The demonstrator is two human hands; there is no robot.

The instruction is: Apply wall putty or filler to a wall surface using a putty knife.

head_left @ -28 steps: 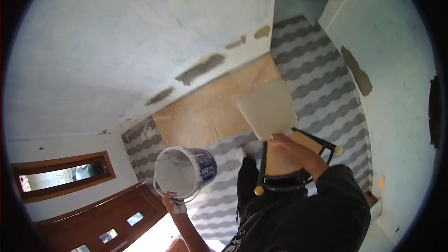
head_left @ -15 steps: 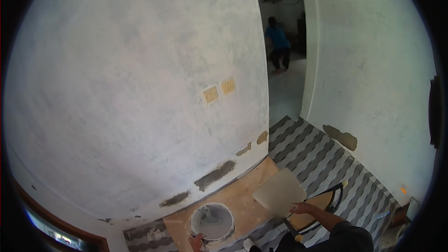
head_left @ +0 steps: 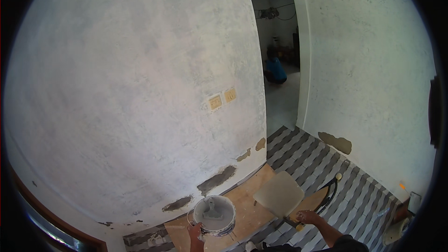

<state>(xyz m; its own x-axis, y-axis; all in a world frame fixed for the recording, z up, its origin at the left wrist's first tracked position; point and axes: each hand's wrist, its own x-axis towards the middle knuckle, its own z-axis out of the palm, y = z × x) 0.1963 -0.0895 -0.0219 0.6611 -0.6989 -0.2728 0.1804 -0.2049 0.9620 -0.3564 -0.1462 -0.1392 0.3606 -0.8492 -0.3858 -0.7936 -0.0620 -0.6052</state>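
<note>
My left hand [head_left: 195, 230] is closed at the left side of a white bucket [head_left: 233, 228], by its wire handle and rim. Pale grey paste fills part of the bucket, and a coated tool [head_left: 212, 207] leans inside it. To the right, my right hand [head_left: 305, 217] is over a chair with a beige seat [head_left: 280, 193], a wooden panel [head_left: 317, 201] and a black frame. Its fingers look curled; what they hold, if anything, is hidden.
A stained board [head_left: 249, 189] lies along the foot of the patchy white wall [head_left: 140, 88]. Patterned tiles [head_left: 298, 151] run to a doorway, where a person in blue [head_left: 276, 71] crouches beyond. Wall sockets [head_left: 222, 98] sit above bare patches. An orange-handled tool [head_left: 403, 186] stands far right.
My right hand has shifted from the seat's edge toward the wooden panel. The bucket and my left hand appear closer to the wall. The person beyond the doorway has gone down into a crouch.
</note>
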